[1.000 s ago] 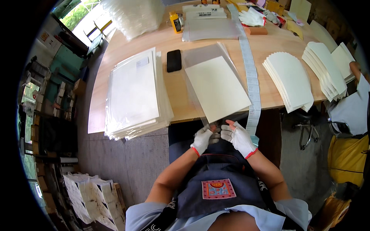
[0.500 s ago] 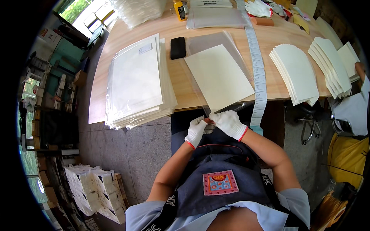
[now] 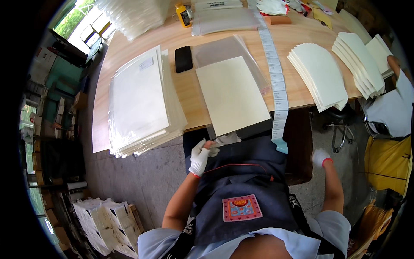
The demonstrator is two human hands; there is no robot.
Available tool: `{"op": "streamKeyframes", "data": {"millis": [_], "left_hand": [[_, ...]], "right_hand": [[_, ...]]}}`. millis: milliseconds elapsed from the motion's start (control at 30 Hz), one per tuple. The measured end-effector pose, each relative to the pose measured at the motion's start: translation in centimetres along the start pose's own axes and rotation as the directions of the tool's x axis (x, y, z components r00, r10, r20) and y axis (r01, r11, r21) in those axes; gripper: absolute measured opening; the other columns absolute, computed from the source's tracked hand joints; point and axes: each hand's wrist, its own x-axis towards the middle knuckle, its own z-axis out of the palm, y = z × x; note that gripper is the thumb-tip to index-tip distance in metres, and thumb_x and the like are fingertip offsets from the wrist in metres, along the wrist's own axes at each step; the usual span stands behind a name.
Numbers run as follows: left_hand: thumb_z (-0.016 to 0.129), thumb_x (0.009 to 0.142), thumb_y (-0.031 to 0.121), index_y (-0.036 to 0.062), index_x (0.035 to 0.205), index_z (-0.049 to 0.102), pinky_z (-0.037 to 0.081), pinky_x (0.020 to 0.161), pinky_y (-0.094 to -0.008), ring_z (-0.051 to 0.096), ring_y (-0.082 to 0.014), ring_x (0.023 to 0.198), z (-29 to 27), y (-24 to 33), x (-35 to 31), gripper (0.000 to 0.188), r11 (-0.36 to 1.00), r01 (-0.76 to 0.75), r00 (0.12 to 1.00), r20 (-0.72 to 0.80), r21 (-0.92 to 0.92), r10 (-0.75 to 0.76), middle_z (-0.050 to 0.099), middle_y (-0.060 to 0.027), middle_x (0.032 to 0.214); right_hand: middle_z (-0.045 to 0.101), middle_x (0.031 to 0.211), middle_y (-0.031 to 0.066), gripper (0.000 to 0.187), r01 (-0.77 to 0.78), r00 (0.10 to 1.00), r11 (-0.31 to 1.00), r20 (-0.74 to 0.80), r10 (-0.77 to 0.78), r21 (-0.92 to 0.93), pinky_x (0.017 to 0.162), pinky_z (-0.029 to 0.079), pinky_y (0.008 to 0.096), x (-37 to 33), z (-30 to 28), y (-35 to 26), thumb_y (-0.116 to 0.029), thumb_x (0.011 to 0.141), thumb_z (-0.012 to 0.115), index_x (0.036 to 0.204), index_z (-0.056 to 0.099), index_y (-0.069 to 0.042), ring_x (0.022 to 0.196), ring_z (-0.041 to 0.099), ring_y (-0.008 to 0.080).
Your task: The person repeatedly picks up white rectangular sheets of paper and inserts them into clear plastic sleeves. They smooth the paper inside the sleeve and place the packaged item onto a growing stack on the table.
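My left hand [image 3: 200,156], in a white knit glove with the thumb tip bare, is just off the table's near edge, its fingers loosely apart. Close to those fingertips is a crumpled white piece [image 3: 227,139], too unclear to name. Above it a cream card sheet [image 3: 233,95] lies over clear plastic sleeves [image 3: 220,49], its lower corner jutting past the edge; whether it is inside a sleeve is unclear. Out to the right, beyond my lap, my gloved right hand [image 3: 320,159] hangs low over the floor, its fingers blurred. Beside the card runs a long strip of labels [image 3: 276,82], draping over the edge.
At left stands a stack of sleeved sheets [image 3: 138,99] beside a black phone [image 3: 183,59]. Fanned cream cards [image 3: 319,77] lie at right, near another person's arm [image 3: 393,64]. A yellow bottle [image 3: 183,15] and more plastic sleeves [image 3: 224,20] are at the back.
My right hand has left my left hand and swung out to the right, down beside the table. The card sheet sits straighter, and the whole view has shifted a little.
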Motion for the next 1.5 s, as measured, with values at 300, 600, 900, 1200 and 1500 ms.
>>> {"op": "streamKeyframes", "data": {"millis": [300, 600, 900, 1200, 1500], "left_hand": [[0.070, 0.062, 0.003, 0.0101, 0.078, 0.055, 0.049, 0.055, -0.0329, 0.059, -0.0237, 0.068, 1.2, 1.3, 2.0, 0.023, -0.005, -0.562, 0.530, 0.365, 0.827, 0.766, 0.062, -0.0053, 0.099], [0.067, 0.076, 0.009, 0.0061, 0.071, 0.047, 0.039, 0.052, -0.0252, 0.046, -0.0128, 0.057, 0.0, -2.0, 4.1, 0.021, 0.741, -0.418, 0.808, -0.158, 0.526, 0.567, 0.050, -0.0015, 0.068], [0.063, 0.082, 0.005, 0.0106, 0.081, 0.046, 0.049, 0.067, -0.0270, 0.052, -0.0106, 0.072, 3.5, -2.2, 4.0, 0.017, 0.786, -0.313, 0.895, -0.442, -0.533, 0.057, 0.050, 0.0009, 0.078], [0.041, 0.081, 0.000, 0.0059, 0.090, 0.055, 0.054, 0.076, -0.0349, 0.061, -0.0203, 0.086, 1.8, -5.6, 4.6, 0.018, 0.559, -0.198, 0.923, -0.344, -0.806, -0.170, 0.062, -0.0065, 0.091], [0.040, 0.093, 0.021, 0.0038, 0.127, 0.039, 0.053, 0.070, -0.0346, 0.062, -0.0214, 0.075, 11.7, -3.8, 4.6, 0.038, 0.926, 0.342, 0.902, 0.333, -0.162, -0.275, 0.052, -0.0141, 0.122]], "right_hand": [[0.053, 0.108, 0.0026, 0.043, 0.673, 0.302, 0.730, -0.857, -0.417, -0.117, 0.087, 0.038, 0.0383, -6.4, -19.1, -18.8, -0.023, 0.056, 0.074, 0.095, 0.059, -0.015, 0.102, 0.050, 0.0230], [0.054, 0.075, 0.0057, 0.022, 0.672, 0.378, 0.739, -0.878, -0.294, 0.042, 0.065, 0.042, 0.0381, 0.3, -18.7, -22.2, -0.029, 0.072, 0.065, 0.072, 0.056, -0.010, 0.076, 0.054, 0.0266], [0.059, 0.093, 0.0060, 0.031, 0.682, 0.112, 0.729, -0.979, -0.168, -0.047, 0.076, 0.044, 0.0401, -2.6, -18.3, -26.7, -0.018, 0.069, 0.068, 0.096, 0.057, -0.008, 0.090, 0.056, 0.0252], [0.053, 0.109, 0.0156, 0.034, 0.747, 0.200, 0.573, -0.936, 0.291, 0.338, 0.087, 0.040, 0.0394, -0.5, -14.6, -24.1, -0.009, 0.075, 0.060, 0.108, 0.052, -0.004, 0.100, 0.051, 0.0322], [0.057, 0.085, 0.0058, 0.012, 0.490, 0.855, 0.087, -0.497, 0.148, 0.868, 0.069, 0.042, 0.0262, 4.6, -8.0, -15.1, -0.001, 0.078, 0.058, 0.088, 0.052, -0.002, 0.077, 0.049, 0.0105]]}}
